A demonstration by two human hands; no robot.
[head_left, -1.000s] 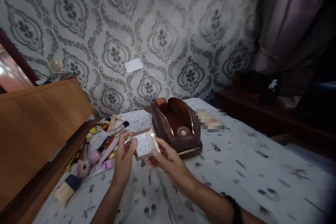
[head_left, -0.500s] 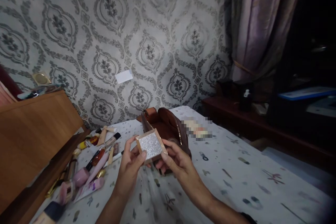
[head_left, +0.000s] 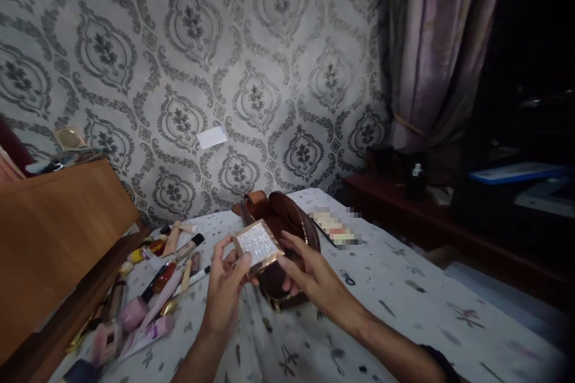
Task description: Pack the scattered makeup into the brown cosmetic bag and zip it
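A square compact case [head_left: 257, 243] with a silvery glitter lid and a shiny gold-toned rim is held up, tilted, in front of the bag. My left hand [head_left: 227, 278] grips its left side, thumb on the lid and fingers around the edge. At its right corner is my right hand [head_left: 309, 275], thumb against the rim, index finger reaching past the corner and the other fingers curled below. Directly behind both hands, a brown leather bag [head_left: 313, 233] stands on the bed with its zipped top gaping; its lower front is partly covered by my hands.
Several cosmetics, among them a pink tube [head_left: 148, 335] and a dark-capped bottle [head_left: 191, 245], lie scattered on the patterned sheet [head_left: 404, 335] at left. A wooden board [head_left: 67, 239] borders that side. A blurred flat item [head_left: 335, 227] lies right of the bag.
The compact case has tilted and its lid catches more light. My right fingers have loosened and shifted at its right corner. The view has shifted slightly.
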